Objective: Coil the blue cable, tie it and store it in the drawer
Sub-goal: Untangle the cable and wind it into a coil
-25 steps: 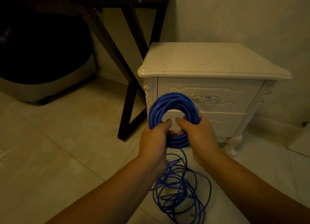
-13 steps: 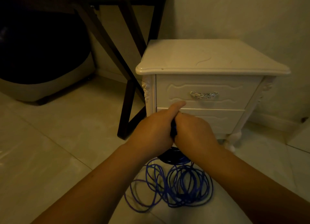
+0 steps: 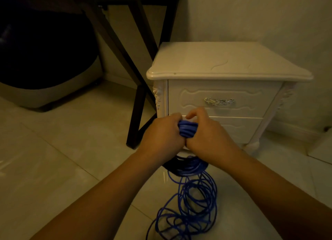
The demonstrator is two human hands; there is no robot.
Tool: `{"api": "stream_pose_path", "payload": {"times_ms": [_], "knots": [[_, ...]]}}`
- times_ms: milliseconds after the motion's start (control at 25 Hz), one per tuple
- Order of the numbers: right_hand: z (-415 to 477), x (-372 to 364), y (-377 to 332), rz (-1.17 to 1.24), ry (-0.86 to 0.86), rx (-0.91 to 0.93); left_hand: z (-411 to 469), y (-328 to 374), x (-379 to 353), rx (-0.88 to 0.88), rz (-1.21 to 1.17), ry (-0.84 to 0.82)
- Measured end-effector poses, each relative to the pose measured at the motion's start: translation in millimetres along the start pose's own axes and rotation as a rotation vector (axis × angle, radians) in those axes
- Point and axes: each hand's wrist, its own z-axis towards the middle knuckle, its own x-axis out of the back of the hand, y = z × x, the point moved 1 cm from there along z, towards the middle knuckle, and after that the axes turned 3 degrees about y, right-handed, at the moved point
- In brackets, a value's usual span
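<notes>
There is one view only, from a wide-angle camera worn on the person's head, facing forward and down. Both bare forearms reach in from the near edge. The left hand (image 3: 161,135) and right hand (image 3: 210,137) meet mid-frame, close under the lens, gripping a bundled blue cable (image 3: 187,131). Just beyond them a cream two-drawer bedside cabinet (image 3: 224,63) stands to the far right against the wall. A dark-legged table (image 3: 137,113) sits far left, and pale glossy floor tiles (image 3: 62,158) fill the near ground.
</notes>
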Motion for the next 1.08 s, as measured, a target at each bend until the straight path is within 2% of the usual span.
{"api": "stream_pose_path", "payload": {"times_ms": [160,320,400,480,560,680,720,840,920,1080], "knots": [[1.8,7.3,8.8,0.582,-0.136,-0.165,8.2,-10.3,8.8,0.189,-0.348,0.178],[-2.9,-2.8,7.5,0.935,-0.134,-0.238,6.5,-7.9,10.7,0.362,-0.725,0.248],[-2.6,-1.8,5.9,0.965,-0.07,-0.214,6.4,-5.8,13.1,0.366,-0.798,0.233],[-0.4,8.4,5.8,0.864,0.037,-0.155,5.7,-3.6,17.8,0.304,-0.755,0.201],[0.7,21.9,4.3,0.719,0.075,-0.074,4.6,-1.3,23.1,0.222,-0.669,0.212],[-0.7,29.8,3.3,0.613,-0.027,-0.01,2.9,-0.5,27.6,0.171,-0.544,0.257],[-2.0,29.8,2.3,0.651,-0.073,-0.014,2.8,-1.0,28.4,0.157,-0.505,0.257],[-3.0,27.2,6.0,0.961,-0.231,-0.1,2.6,-4.3,30.8,0.107,-0.406,0.221],[-1.3,27.8,12.6,0.99,-0.234,-0.127,1.7,-5.5,32.8,0.075,-0.369,0.186],[-1.5,34.8,11.0,0.861,-0.218,-0.124,1.0,-5.9,34.2,0.046,-0.362,0.149]]}}
